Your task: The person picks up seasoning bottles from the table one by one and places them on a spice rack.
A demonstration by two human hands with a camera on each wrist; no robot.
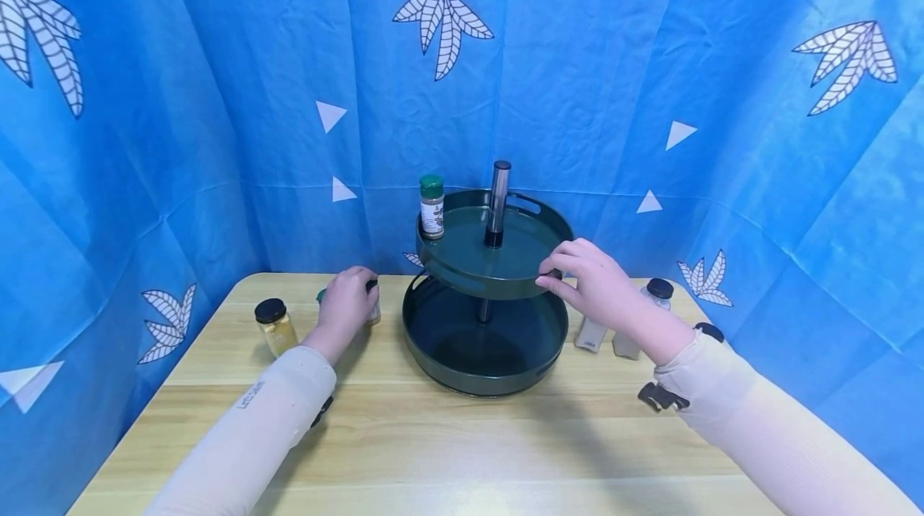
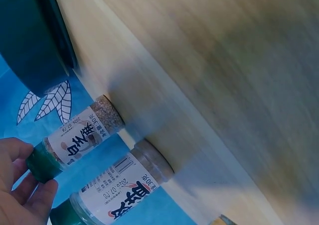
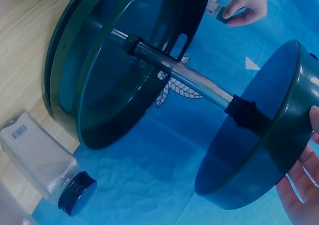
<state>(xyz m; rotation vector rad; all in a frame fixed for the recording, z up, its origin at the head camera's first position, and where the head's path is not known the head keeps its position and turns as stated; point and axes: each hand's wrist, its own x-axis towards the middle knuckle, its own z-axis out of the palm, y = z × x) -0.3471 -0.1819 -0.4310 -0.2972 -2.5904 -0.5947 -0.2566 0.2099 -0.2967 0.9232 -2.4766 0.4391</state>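
Observation:
My left hand pinches the green cap of a spice jar with a white label and seed-like contents, at the table's back left. A second green-capped spice jar stands beside it, partly cut off in the left wrist view. A dark green two-tier tray stand occupies the table's middle. My right hand holds the right rim of its upper tray, thumb on top and fingers below. On that tray's left side stands another green-capped spice jar; the lower tray shows a bare floor.
A jar with a black lid and yellow contents stands at the left. Behind my right forearm are several black-capped containers, including a clear square bottle. A blue patterned curtain hangs along the back and sides of the wooden table.

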